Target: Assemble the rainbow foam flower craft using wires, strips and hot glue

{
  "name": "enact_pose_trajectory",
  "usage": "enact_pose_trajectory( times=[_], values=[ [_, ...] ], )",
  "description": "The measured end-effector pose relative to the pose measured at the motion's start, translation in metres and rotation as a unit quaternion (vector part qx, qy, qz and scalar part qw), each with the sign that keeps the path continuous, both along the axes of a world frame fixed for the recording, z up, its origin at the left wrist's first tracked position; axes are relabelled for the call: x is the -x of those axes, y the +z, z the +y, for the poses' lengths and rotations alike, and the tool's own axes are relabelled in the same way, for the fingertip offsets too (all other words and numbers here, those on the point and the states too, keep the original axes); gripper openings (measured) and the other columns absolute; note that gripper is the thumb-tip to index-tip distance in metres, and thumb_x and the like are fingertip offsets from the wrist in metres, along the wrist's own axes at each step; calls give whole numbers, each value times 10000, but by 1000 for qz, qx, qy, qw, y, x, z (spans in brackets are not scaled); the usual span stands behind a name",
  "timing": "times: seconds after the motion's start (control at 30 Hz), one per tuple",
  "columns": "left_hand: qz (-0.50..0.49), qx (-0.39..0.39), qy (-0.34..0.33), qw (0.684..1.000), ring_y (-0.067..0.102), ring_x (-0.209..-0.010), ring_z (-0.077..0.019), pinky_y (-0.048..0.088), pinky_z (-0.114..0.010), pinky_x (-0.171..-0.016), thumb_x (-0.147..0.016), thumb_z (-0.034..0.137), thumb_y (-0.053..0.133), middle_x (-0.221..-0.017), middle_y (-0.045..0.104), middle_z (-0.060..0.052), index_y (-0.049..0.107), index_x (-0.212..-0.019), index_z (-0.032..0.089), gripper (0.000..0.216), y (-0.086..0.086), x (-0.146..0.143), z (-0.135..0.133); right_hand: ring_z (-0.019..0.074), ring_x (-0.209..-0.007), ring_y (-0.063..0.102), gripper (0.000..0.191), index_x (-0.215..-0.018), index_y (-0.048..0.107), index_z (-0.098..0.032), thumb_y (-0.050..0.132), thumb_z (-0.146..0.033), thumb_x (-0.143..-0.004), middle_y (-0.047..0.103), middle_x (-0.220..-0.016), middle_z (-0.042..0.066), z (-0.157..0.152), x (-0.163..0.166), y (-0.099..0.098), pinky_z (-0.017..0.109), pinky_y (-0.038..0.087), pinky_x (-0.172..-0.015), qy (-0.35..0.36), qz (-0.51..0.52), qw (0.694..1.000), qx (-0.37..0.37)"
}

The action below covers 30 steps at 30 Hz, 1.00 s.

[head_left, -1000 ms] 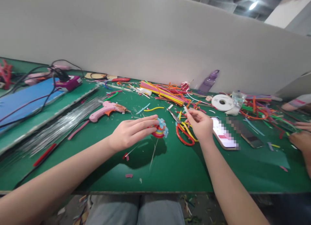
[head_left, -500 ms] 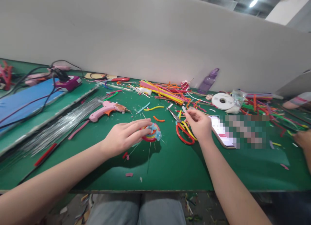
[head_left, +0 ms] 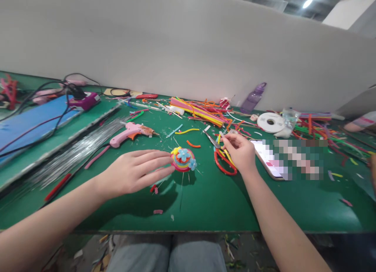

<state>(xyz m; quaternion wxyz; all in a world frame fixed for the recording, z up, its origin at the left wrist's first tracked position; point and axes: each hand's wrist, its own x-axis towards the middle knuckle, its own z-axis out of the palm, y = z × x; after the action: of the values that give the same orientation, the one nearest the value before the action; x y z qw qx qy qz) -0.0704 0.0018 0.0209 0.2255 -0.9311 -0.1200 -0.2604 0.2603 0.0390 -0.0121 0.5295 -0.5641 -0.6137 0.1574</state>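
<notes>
A small round ornament of coiled red, yellow and orange fuzzy stems (head_left: 179,165), topped with light-blue flowers and a yellow one, rests on the green table with thin clear strands sticking out below. My left hand (head_left: 136,172) is stretched flat, palm down, its fingertips at the ornament's left edge; I cannot tell whether they touch it. Thumb and fingers of my right hand (head_left: 241,148) are pinched together on a small white strip (head_left: 221,135), mostly covered by the fingertips. Just under that hand lie red-and-yellow-handled scissors (head_left: 225,166), blades pointing away to the left.
A pink glue gun (head_left: 129,134) lies left, near a bundle of clear strands (head_left: 79,154). Fuzzy stems (head_left: 199,112) are heaped at the back, by a purple bottle (head_left: 253,98). A white spool (head_left: 270,122) and a phone (head_left: 268,158) are on the right.
My left hand has drawn back left off the ornament, uncovering its flowers and the yellow one. My right hand stays nearly in place, still pinching. The other person's hand at the right edge has mostly left view.
</notes>
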Motion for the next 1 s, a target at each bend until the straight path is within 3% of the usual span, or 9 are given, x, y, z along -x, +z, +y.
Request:
enact_pose_trajectory(
  times=[0.13, 0.23, 0.37, 0.47, 0.53, 0.63, 0.77, 0.9, 1.0],
  values=[
    [-12, -63, 36, 997, 668, -996, -198, 552, -338, -876, -848, 136, 557, -1026, 727, -41, 606, -1095, 183, 256, 12, 11, -2, 171, -627, 673, 180, -863, 683, -192, 622, -355, -816, 716, -762, 42, -2, 3, 0, 310, 556, -651, -31, -72, 996, -43],
    [-134, -96, 128, 978, 677, -809, -180, 554, -316, -762, -769, 138, 639, -861, 727, -18, 625, -994, 196, 233, 21, 16, -2, 183, -734, 663, 135, -844, 690, -200, 598, -298, -843, 713, -849, 60, -1, 4, -1, 336, 547, -730, -49, -165, 976, -137],
    [-285, -52, 368, 883, 654, -711, -176, 493, -294, -667, -841, 235, 541, -775, 705, -16, 643, -946, 205, 149, 35, 13, 3, 192, -859, 652, 144, -873, 715, -204, 577, -247, -875, 704, -879, 65, 2, 10, -1, 357, 524, -825, 0, -196, 962, -190],
    [-220, 24, 551, 805, 638, -663, -190, 390, -272, -536, -908, 401, 424, -782, 705, -33, 648, -978, 213, 300, 42, 9, 16, 176, -852, 659, 165, -921, 728, -231, 567, -237, -888, 709, -904, 45, 6, 20, 8, 336, 526, -802, 50, -180, 969, -164],
    [-142, 79, 610, 775, 641, -683, -214, 362, -270, -527, -926, 465, 349, -802, 706, -59, 651, -948, 199, 403, 45, 7, 27, 170, -868, 662, 188, -941, 731, -247, 550, -229, -895, 709, -932, 37, 10, 31, 20, 332, 524, -809, 96, -182, 969, -135],
    [-69, 158, 612, 772, 653, -764, -274, 410, -305, -566, -944, 519, 239, -865, 693, -117, 637, -950, 153, 541, 43, 8, 43, 170, -909, 663, 205, -947, 730, -257, 536, -219, -894, 712, -970, 33, 20, 48, 41, 338, 526, -834, 151, -179, 969, -83],
    [-67, 191, 600, 774, 630, -929, -334, 468, -378, -653, -936, 524, 246, -1033, 666, -153, 636, -1006, 145, 548, 34, 16, 52, 178, -856, 690, 171, -968, 711, -230, 645, -236, -811, 732, -942, 37, 40, 70, 54, 356, 563, -808, 218, -122, 968, 8],
    [-39, 212, 599, 771, 589, -1041, -365, 482, -424, -731, -915, 577, 272, -1097, 647, -176, 638, -1058, 143, 585, 25, 25, 52, 177, -779, 710, 183, -903, 692, -181, 710, -179, -721, 738, -835, 45, 64, 89, 48, 353, 584, -785, 288, -75, 951, 89],
    [-17, 237, 608, 758, 597, -1037, -386, 481, -433, -719, -890, 640, 274, -1095, 654, -195, 637, -1085, 144, 645, 22, 33, 56, 180, -735, 713, 205, -883, 684, -167, 741, -180, -686, 735, -766, 41, 79, 103, 39, 353, 588, -765, 303, -50, 946, 104]
  ],
)
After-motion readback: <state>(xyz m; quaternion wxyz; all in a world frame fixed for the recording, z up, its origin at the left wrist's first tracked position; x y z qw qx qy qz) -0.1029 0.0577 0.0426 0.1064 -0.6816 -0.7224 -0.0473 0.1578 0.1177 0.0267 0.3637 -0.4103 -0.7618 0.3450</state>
